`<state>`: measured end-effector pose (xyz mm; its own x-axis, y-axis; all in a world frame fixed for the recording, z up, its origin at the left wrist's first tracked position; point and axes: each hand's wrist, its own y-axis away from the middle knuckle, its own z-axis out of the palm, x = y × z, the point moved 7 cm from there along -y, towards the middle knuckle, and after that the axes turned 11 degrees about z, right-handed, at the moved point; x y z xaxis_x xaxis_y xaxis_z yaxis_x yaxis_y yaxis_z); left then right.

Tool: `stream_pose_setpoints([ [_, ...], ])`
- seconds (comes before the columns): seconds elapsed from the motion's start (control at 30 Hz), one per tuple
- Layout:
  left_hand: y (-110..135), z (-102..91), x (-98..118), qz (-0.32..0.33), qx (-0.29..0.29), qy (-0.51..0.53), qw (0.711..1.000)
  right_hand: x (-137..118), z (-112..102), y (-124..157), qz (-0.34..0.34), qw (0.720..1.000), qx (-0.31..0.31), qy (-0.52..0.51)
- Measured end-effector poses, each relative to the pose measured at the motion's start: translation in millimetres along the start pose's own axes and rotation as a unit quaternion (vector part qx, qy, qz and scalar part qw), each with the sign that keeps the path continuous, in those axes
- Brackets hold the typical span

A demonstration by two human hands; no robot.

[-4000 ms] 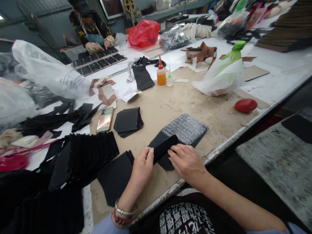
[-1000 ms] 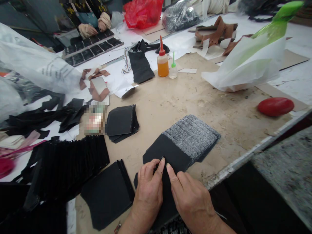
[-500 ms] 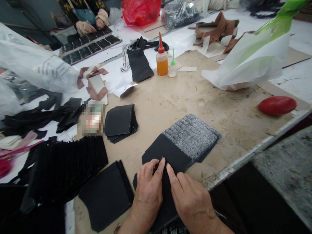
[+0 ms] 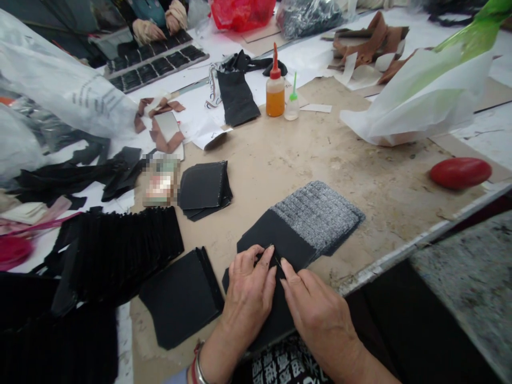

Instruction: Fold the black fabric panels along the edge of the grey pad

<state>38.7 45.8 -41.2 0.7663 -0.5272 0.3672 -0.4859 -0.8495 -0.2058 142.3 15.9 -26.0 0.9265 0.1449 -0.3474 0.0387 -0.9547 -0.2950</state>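
Note:
My left hand [image 4: 248, 290] and my right hand [image 4: 316, 312] lie side by side on a black leather piece [image 4: 276, 242] near the table's front edge. The fingertips of both hands meet at one spot on it and press it flat, fingers held together. That piece rests on the near end of a fanned row of grey-backed pieces [image 4: 320, 213]. A black stack [image 4: 182, 296] lies just left of my left hand. Further left is a long fanned row of black pieces [image 4: 120, 253].
A small black stack [image 4: 204, 186] and a phone [image 4: 161, 181] lie mid-table. An orange glue bottle [image 4: 275, 96] and a small clear bottle [image 4: 293, 105] stand further back. A red oval object [image 4: 460, 172] and a white plastic bag [image 4: 416, 106] are right. Another person's gloved hands [image 4: 160, 24] work far left.
Four seconds ago my hands held a folded black piece lifted over the row; now it lies flat under my fingertips. Over the last second the hands barely shifted.

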Motion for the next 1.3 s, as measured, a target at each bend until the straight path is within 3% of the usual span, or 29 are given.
stream_pose_setpoints([
  [0.17,-0.1,2.1,-3.3,-0.025,-0.01,0.027,0.999,1.1,-5.5,7.2,-0.019,1.0,0.005,-0.013],
  [0.43,-4.3,2.1,-5.4,-0.06,0.022,0.036,0.997,-0.3,1.2,15.2,-0.04,0.998,0.015,0.037],
  [0.67,-5.3,0.8,-2.9,-0.07,0.032,0.014,0.997,3.5,-15.0,28.6,-0.042,0.999,0.026,-0.018],
  [0.97,-3.5,1.3,2.6,-0.052,-0.023,-0.001,0.998,5.8,-10.2,39.9,-0.071,0.997,0.029,-0.009],
  [1.3,-3.1,3.2,5.4,-0.047,-0.067,-0.018,0.997,10.8,-20.3,52.3,-0.049,0.995,0.063,-0.054],
])
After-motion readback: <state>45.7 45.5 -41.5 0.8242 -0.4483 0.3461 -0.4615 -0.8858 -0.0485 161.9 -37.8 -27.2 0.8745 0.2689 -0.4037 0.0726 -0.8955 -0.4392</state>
